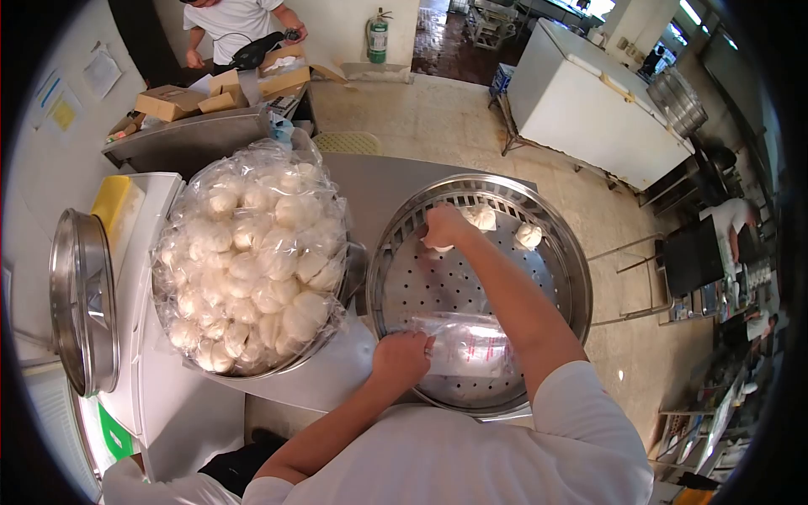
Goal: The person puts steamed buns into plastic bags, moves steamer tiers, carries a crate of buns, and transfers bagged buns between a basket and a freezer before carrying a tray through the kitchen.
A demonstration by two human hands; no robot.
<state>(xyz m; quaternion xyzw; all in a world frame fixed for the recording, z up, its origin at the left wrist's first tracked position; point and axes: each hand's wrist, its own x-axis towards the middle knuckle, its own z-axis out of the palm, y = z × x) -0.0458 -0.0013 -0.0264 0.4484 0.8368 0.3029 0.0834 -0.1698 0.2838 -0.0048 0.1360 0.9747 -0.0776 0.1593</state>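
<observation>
My left hand [404, 359] is closed on the edge of a clear plastic bag [471, 347] with red print, which lies over the near part of a round perforated steamer tray [421, 290]. Over the far left part of that tray, my right hand [446, 227] is closed around a white bun, mostly hidden under the fingers. Two more white buns sit near the tray's far side, one bun [482, 217] just right of my right hand and another bun [528, 236] farther right. Left of the tray, a big round container holds many buns [252, 261] under clear plastic.
Empty-looking steamer rings [84, 303] stand at the far left beside a yellow object [114, 206]. Cardboard boxes [168, 103] cover a desk at the back, where a person [231, 29] stands. A white chest freezer [589, 101] is at the back right. Another person [730, 220] is at the right.
</observation>
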